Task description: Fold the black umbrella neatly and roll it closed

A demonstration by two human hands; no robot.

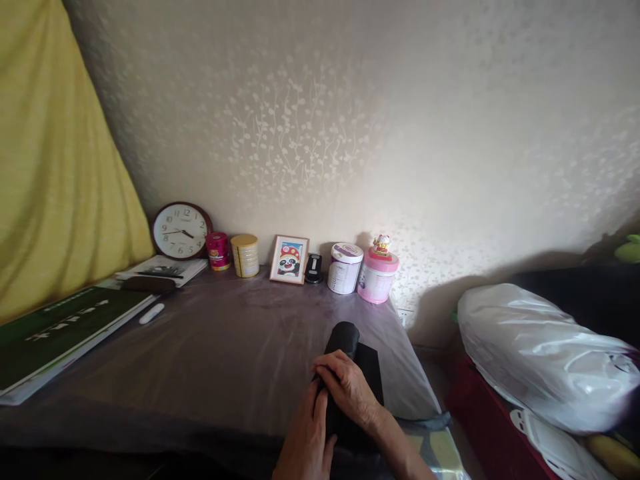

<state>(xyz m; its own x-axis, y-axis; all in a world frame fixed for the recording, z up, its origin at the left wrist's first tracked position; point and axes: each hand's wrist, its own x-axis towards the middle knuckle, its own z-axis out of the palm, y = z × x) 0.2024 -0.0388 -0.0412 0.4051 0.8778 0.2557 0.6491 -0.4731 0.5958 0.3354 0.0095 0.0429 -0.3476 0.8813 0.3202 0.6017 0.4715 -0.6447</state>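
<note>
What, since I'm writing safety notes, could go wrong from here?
The black rolled-looking bundle, held by the left hand and right hand near the front edge of the grey-covered table, might slip off if their grip loosens. The small white-and-gold figurine on the round pink-and-white canister could topple if the table is bumped.

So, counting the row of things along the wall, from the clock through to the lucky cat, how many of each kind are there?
Clock: 1
Canisters: 4
Framed panda picture: 1
Small black item, kind unclear: 1
Lucky cat figurine: 1
Total: 8
</note>
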